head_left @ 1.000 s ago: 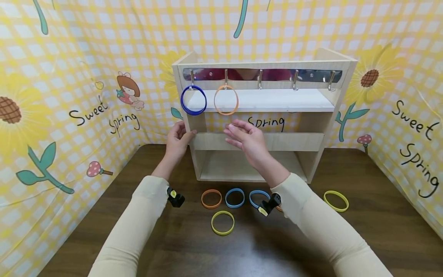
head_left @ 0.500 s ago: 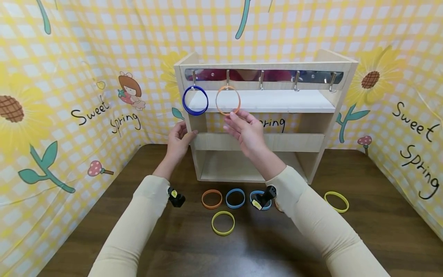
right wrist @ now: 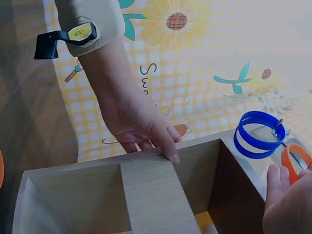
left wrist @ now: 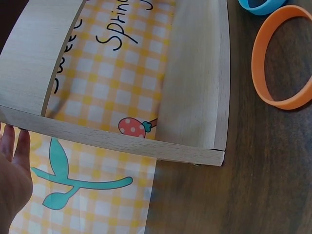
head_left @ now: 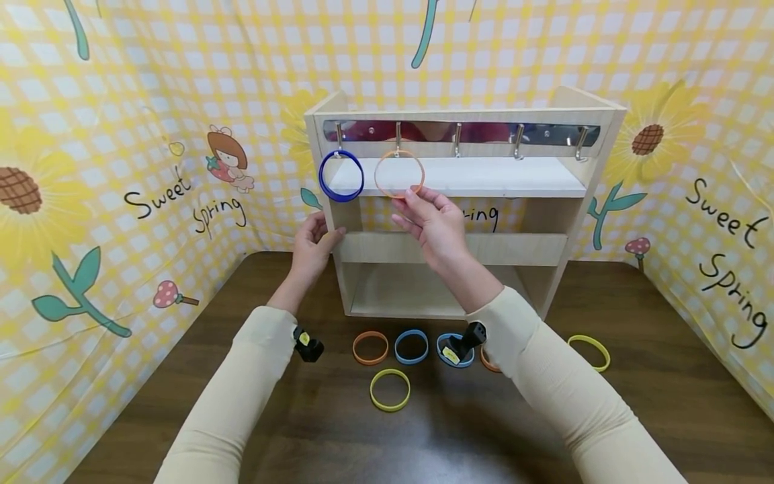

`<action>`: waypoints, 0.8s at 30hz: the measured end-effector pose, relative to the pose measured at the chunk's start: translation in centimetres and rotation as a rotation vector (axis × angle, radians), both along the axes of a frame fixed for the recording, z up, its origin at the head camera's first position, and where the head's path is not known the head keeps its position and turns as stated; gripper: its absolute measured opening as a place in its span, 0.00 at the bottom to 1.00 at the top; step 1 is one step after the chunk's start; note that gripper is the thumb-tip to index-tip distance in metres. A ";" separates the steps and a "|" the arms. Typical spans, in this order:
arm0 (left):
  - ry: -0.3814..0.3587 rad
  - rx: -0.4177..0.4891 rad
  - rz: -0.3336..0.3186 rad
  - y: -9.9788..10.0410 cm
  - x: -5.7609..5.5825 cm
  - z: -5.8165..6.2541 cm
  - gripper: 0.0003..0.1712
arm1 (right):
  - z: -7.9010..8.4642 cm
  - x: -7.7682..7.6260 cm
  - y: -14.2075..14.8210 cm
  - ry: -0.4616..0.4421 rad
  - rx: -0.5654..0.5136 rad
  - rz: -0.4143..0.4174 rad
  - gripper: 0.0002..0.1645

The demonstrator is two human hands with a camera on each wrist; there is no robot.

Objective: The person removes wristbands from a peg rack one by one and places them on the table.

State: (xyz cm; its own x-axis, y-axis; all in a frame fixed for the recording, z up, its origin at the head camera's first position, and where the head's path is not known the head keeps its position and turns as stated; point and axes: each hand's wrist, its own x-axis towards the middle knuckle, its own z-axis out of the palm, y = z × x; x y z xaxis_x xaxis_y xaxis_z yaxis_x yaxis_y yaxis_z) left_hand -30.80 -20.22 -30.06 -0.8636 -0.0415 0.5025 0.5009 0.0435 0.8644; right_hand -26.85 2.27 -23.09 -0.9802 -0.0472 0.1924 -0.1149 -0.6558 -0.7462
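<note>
Orange round band, rubber-like (right wrist: 286,162), seems to hang on the second silver metal hook (head_left: 398,134) from the left. Going left to right, I see the left hand (head_left: 310,250) clamped, thumb against fingers, on the side of the pale wooden shelf unit (head_left: 514,247); such firm support should help. Next, dark-blue round bands (head_left: 341,197) hang on the first hook (head_left: 339,134). Then the right hand (head_left: 440,227) pinches the orange band's lower edge; I would release gently, only when its top sits well inside the hook's curve.
</note>
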 end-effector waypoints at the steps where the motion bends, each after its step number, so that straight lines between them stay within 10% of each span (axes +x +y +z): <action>1: -0.003 -0.001 0.002 0.0 0.0 0.0 0.22 | 0.1 0.1 0.0 0.005 -0.002 0.003 0.07; 15: -0.006 -0.001 0.005 0.0 0.0 0.0 0.23 | 0.9 2.2 1.6 0.070 -0.008 0.062 0.09; 24: 0.003 0.031 -0.004 0.1 -0.2 -0.1 0.22 | -0.7 3.3 3.5 0.081 0.170 0.098 0.17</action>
